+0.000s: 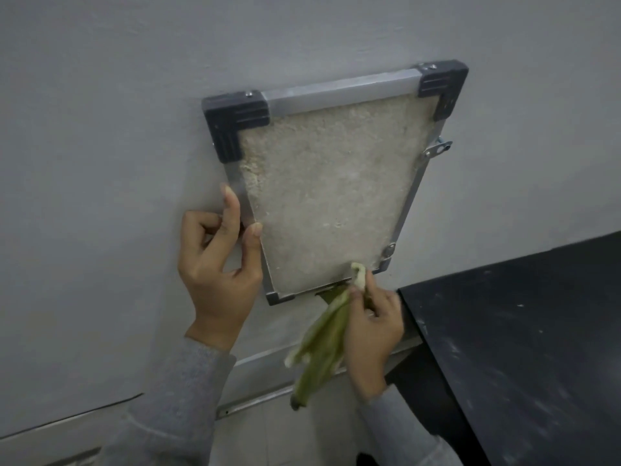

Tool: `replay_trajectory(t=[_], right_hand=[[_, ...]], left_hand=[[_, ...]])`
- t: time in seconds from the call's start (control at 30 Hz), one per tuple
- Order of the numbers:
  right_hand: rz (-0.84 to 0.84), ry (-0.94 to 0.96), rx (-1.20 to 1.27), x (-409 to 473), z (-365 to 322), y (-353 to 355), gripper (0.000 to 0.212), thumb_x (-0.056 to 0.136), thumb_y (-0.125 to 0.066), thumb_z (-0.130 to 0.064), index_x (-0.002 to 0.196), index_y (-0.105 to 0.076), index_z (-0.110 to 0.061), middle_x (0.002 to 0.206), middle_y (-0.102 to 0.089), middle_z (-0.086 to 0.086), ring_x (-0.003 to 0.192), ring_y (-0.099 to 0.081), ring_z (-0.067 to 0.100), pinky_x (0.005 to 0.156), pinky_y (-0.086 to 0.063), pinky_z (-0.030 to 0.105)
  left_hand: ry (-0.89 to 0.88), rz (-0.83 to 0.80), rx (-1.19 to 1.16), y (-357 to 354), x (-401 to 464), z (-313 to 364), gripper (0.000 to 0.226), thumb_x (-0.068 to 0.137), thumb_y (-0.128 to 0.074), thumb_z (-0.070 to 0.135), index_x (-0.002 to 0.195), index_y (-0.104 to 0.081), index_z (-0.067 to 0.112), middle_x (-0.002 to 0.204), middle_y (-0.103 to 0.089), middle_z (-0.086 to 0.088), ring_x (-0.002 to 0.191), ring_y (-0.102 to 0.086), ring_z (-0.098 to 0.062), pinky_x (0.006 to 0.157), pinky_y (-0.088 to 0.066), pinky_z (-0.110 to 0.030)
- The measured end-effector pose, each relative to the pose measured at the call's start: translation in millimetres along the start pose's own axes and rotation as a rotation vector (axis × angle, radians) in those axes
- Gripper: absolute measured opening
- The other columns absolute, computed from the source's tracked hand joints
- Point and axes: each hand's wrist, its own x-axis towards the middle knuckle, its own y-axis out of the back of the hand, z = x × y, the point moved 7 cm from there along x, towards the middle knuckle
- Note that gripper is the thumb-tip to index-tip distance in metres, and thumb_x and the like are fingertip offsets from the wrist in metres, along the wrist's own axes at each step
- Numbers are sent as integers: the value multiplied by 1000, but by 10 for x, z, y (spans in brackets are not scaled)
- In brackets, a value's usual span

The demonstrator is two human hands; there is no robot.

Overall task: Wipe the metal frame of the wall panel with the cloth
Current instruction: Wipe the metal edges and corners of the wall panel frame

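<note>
Your left hand (pixel 218 277) rests against the left side of the wall panel (pixel 332 193), with the thumb laid along the outer edge of the metal frame (pixel 339 87) and the forefinger tip touching the frame's inner edge, so the grip pinches the left rail lightly while the other fingers curl in toward the palm. Your right hand (pixel 371 324) is clenched on the green cloth (pixel 322 344), bunched between thumb and fingers; the top end of the cloth pokes up above your fingers and presses against the bottom rail of the frame, close to its lower right corner, while the rest hangs down loose below your hand in front of the wall (pixel 100 146). The panel hangs on the grey wall, its beige, rough-looking face framed in silver metal, with black corner caps (pixel 237 117) on the two upper corners and a small metal bracket (pixel 437 149) on the right rail. A black table (pixel 521 331) with pale smears stands just right of your right hand, its corner near the panel's lower right corner. Grey sleeves (pixel 178 398) cover both your forearms.
</note>
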Motion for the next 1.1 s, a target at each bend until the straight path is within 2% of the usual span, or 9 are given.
replay_trajectory(t=[0.13,0.27,0.4,0.5,0.6,0.7,0.83,0.97,1.1], right_hand=[[98,-63,62,186,44,100,38,84,-69,-1,114,-63,-24,87,-56,2,70,-54,2,64,-46,5],[15,69,-24,22,-42,-230,30,80,-69,9,108,-67,-1,81,-50,3,69,-49,-2,64,-43,4],[-75,203,-73,-62,-115,-388,25,82,-66,11,99,-67,-8,78,-42,-11,71,-48,-9,63,-39,1],[-210,248,-159,-34,-60,-361,20,84,-64,10,100,-70,0,79,-46,-3,72,-47,-7,65,-39,2],[-422,187,-154,-174,-24,-340,31,83,-64,13,106,-70,-7,80,-51,-4,73,-50,-4,67,-39,2],[-276,134,-31,-179,-132,-89,41,82,-65,13,107,-66,-19,79,-48,-6,69,-51,-5,62,-41,3],[15,229,-26,89,-376,135,44,82,-66,10,121,-56,-8,79,-42,-6,69,-47,-7,64,-41,1],[-49,365,-115,133,-487,-149,42,80,-64,17,120,-60,5,88,-44,5,76,-43,-4,73,-40,2],[-152,502,-281,41,-401,-394,37,80,-63,16,116,-63,7,88,-48,12,80,-42,7,71,-41,9]], left_hand=[[9,2,3,0,8,-4,44,84,-69,-6,123,-49,-11,73,-47,-21,59,-47,-32,61,-46,-33],[18,7,-5,-6,4,-17,45,85,-68,-5,125,-47,-8,73,-47,-21,64,-45,-26,62,-46,-31],[23,4,-2,-30,8,-38,44,85,-68,-5,124,-49,-10,74,-46,-20,61,-47,-32,62,-47,-32],[25,10,7,-44,3,-39,42,86,-67,-4,123,-50,-12,74,-45,-20,60,-47,-35,60,-46,-33],[19,20,14,-35,-17,-26,42,86,-67,-5,123,-50,-12,73,-45,-20,60,-47,-35,60,-45,-32],[6,18,0,-11,-27,-17,44,85,-68,-5,125,-48,-9,73,-45,-20,62,-45,-30,60,-45,-33],[17,9,-12,-12,-16,-22,43,84,-68,-6,123,-50,-11,73,-45,-20,65,-43,-24,61,-46,-32],[32,-5,-22,-16,-15,-20,41,84,-68,-8,121,-53,-15,74,-45,-19,66,-43,-22,61,-47,-30],[35,-11,-21,-17,-2,-36,40,84,-68,-7,121,-53,-14,74,-45,-20,66,-43,-22,62,-47,-30]])
